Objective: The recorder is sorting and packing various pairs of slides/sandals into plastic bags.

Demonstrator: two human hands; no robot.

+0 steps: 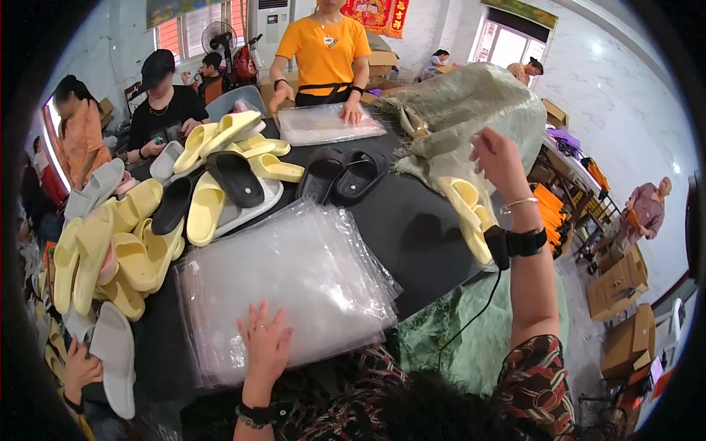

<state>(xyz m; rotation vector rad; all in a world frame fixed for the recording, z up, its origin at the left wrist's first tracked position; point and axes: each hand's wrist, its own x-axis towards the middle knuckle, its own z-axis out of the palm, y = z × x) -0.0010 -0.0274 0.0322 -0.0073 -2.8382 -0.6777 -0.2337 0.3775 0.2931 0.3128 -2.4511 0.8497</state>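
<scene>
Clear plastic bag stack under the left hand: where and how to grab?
Probably pinch the fanned right edge of the clear plastic bag stack, coming from the right: the layers lie flat but spread unevenly there, exposing loose edges, while the left hand lies spread on the near part.

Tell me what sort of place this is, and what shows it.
Probably a footwear workshop or packing room: heaped slippers and a stack of clear plastic bags share a black table, and cardboard boxes stand at the right.

Over ten yellow slippers [206,209], four black slippers [235,180], two stacks of clear bags [294,257], the wearer's two hands [265,344]
</scene>
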